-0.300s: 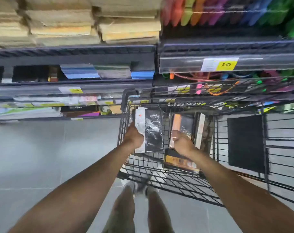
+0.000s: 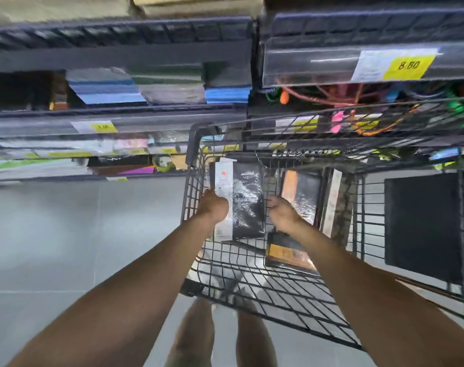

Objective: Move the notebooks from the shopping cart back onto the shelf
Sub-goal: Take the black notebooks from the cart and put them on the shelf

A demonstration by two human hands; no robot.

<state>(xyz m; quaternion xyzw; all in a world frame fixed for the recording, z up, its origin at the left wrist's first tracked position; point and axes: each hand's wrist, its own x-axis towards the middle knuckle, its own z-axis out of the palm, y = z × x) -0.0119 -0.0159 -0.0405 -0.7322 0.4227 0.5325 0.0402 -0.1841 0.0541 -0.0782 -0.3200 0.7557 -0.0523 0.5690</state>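
2 hands inside the wire shopping cart (image 2: 196, 165), both down among the notebooks. Count: 1 black shrink-wrapped notebook (image 2: 248, 202) w/ white label strip along its left side, held up in the cart's left part, long axis running toward the shelf; approx. 3 more stand or lean at the middle, 1 orange-spined notebook (image 2: 301, 192), 1 pale-edged (image 2: 332, 202), 1 orange-fronted (image 2: 286, 254) lying lower. Exact total hard to tell, wrap glare. Left hand (image 2: 215, 207): grip closed on the black notebook's left edge. Right hand (image 2: 282, 213): fingers curled at its right edge, over the orange-spined one; cannot tell which it holds. Shelf (image 2: 119, 113) w/ stacked pads beyond the cart's far rim.
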